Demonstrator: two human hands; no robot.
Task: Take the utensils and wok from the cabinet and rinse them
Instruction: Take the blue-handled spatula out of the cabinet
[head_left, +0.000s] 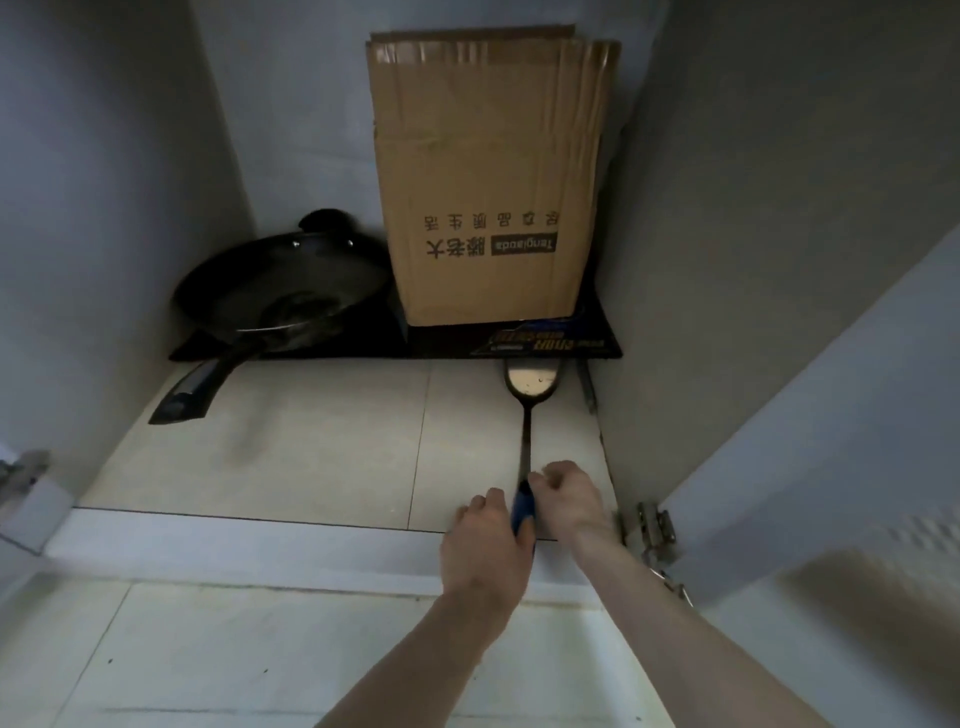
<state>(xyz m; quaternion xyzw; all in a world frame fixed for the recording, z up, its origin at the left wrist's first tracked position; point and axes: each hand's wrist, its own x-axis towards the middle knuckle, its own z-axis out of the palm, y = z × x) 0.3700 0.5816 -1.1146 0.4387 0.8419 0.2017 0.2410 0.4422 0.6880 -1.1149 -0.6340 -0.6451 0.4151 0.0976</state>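
I see both hands at the cabinet floor (322, 457), left hand (485, 545) and right hand (566, 493) fingers curled around the spatula (525, 441) handle, wok (283, 291) at the back left.

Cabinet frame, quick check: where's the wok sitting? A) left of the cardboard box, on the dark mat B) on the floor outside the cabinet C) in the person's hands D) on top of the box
A: the wok sits on the dark mat, left of the cardboard box; the hands are at the spatula.

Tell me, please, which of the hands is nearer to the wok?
Left. The left hand, holding the spatula's blue handle, lies right of the wok and nearer the camera; the right hand is further right.
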